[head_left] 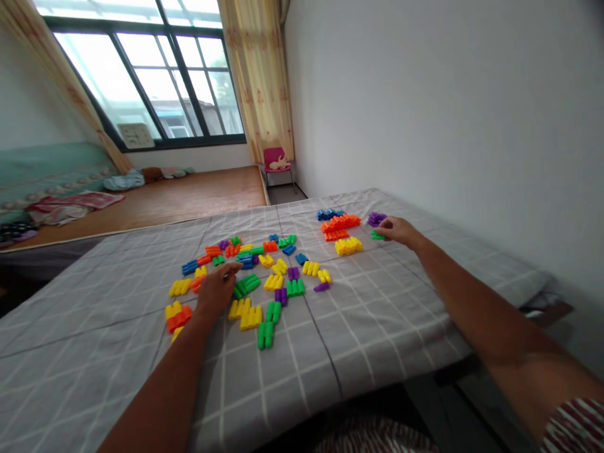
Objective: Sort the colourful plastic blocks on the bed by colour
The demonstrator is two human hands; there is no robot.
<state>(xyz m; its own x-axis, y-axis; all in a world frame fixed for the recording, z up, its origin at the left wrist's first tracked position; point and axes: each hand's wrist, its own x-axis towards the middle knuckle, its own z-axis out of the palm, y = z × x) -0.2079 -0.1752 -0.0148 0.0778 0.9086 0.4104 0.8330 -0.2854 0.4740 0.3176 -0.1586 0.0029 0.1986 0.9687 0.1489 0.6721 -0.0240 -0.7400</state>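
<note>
Over the loose pile of plastic building blocks is my left hand, its fingers bent and slightly apart, fingertips beside a blue block. Nothing shows between them. A green block lies just right of that hand. Farther right, my right hand pinches a green block, partly hidden by the fingers, in front of a purple group of blocks. To the left of this hand stand joined rows of orange blocks, yellow blocks and blue blocks.
The blocks lie on a bed or table with a grey checked cloth. A white wall runs along the right side. Behind are a brown mat-covered bed, a pink chair and a window.
</note>
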